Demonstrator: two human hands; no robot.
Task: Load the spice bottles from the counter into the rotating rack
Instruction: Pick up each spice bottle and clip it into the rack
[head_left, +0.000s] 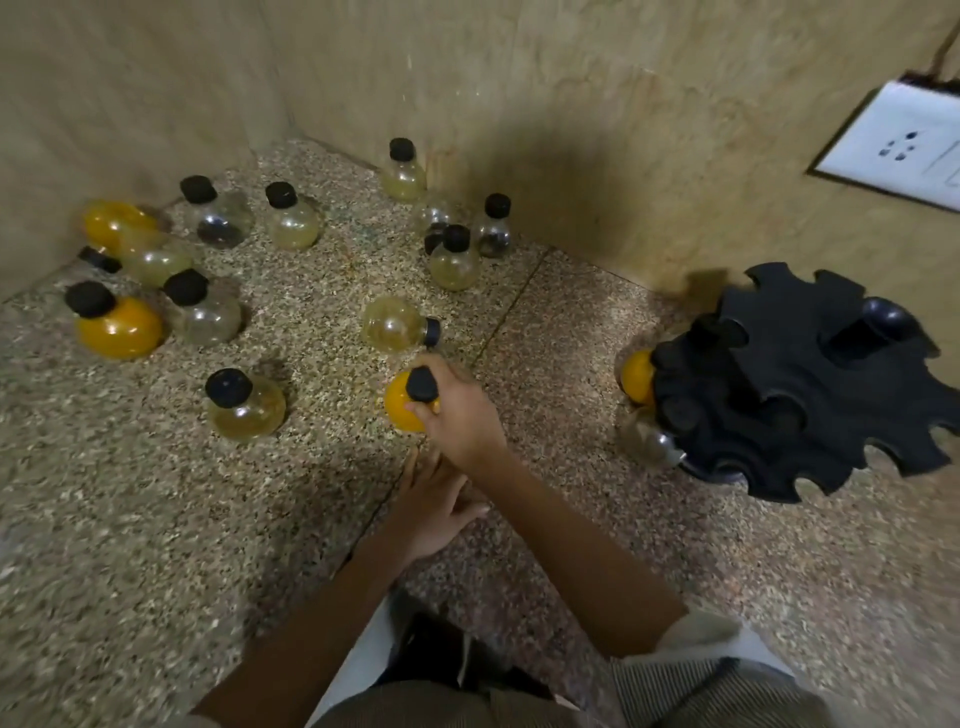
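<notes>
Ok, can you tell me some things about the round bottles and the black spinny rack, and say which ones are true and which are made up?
1. The right hand grips the round yellow-filled bottle with a black cap. True.
2. The black plastic rotating rack has no bottles in it. False: another yellow-filled bottle already sits in its left side.
3. The left hand holds a bottle. False: its fingers are straight and hold nothing.
4. The clear round bottle just beyond the right hand lies on its side. True.
</notes>
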